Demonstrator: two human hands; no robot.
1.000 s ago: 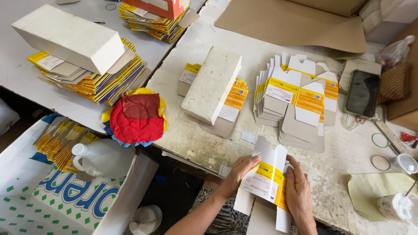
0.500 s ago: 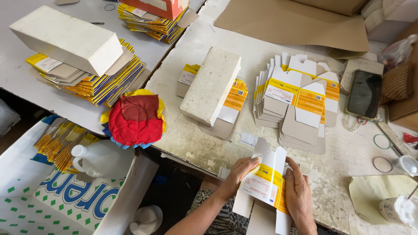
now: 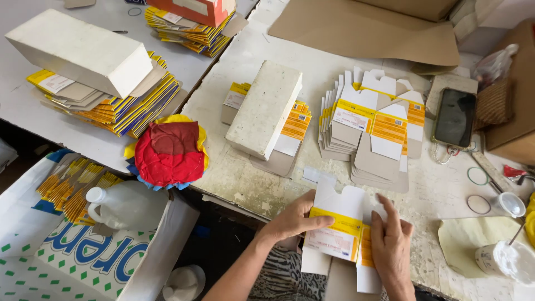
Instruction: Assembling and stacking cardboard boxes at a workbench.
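Observation:
A flat yellow and white carton blank (image 3: 340, 234) lies at the near edge of the worn table (image 3: 256, 189). My left hand (image 3: 292, 220) grips its left side, thumb on the yellow band. My right hand (image 3: 393, 245) presses flat on its right panel with the fingers spread. Behind them sits a fanned pile of the same carton blanks (image 3: 370, 131). Further left a white block (image 3: 266, 106) weighs down another stack of blanks (image 3: 290, 125).
A dark phone (image 3: 456, 117) lies at the right, with rubber bands (image 3: 478, 189) and a white glue pot (image 3: 501, 261) near it. A second table at left carries a white block (image 3: 78, 50) on blanks. A red and yellow cushion (image 3: 169, 151), a plastic jug (image 3: 125, 205) and a printed sack (image 3: 67, 262) sit below.
Both hands have shifted on the carton blank: it lies flatter on the table, and my right hand now presses down on its right panel.

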